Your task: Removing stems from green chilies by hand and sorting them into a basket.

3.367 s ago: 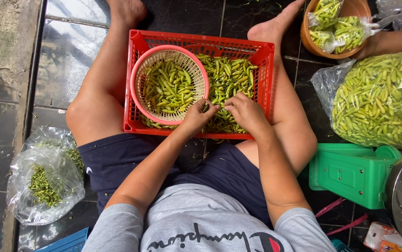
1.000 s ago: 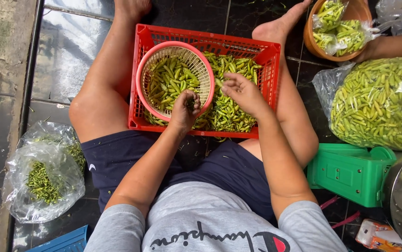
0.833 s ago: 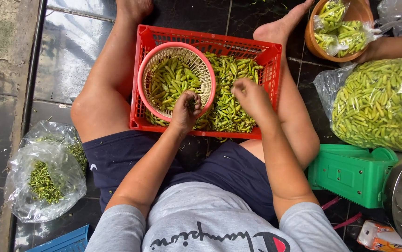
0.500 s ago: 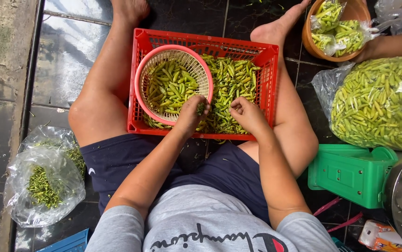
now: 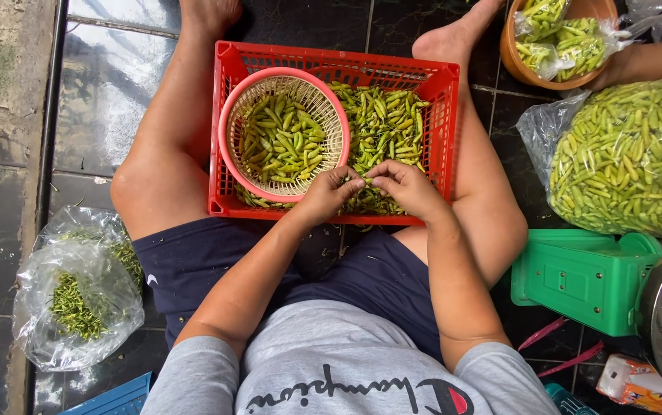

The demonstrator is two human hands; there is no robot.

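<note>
On the floor at the far left lies a clear bag (image 5: 77, 296) of green stems. Between the seated person's legs stands a red crate (image 5: 448, 92) of green chillies (image 5: 381, 131), with a pink basket (image 5: 227, 127) of more chillies tilted in its left half. Over the crate's near edge the left hand (image 5: 329, 194) and right hand (image 5: 408, 186) meet, fingertips of both pinched on one chilli (image 5: 367, 181). Further right are a green scale (image 5: 577, 278), a big bag of chillies (image 5: 627, 157) and a brown bowl (image 5: 517, 65).
</note>
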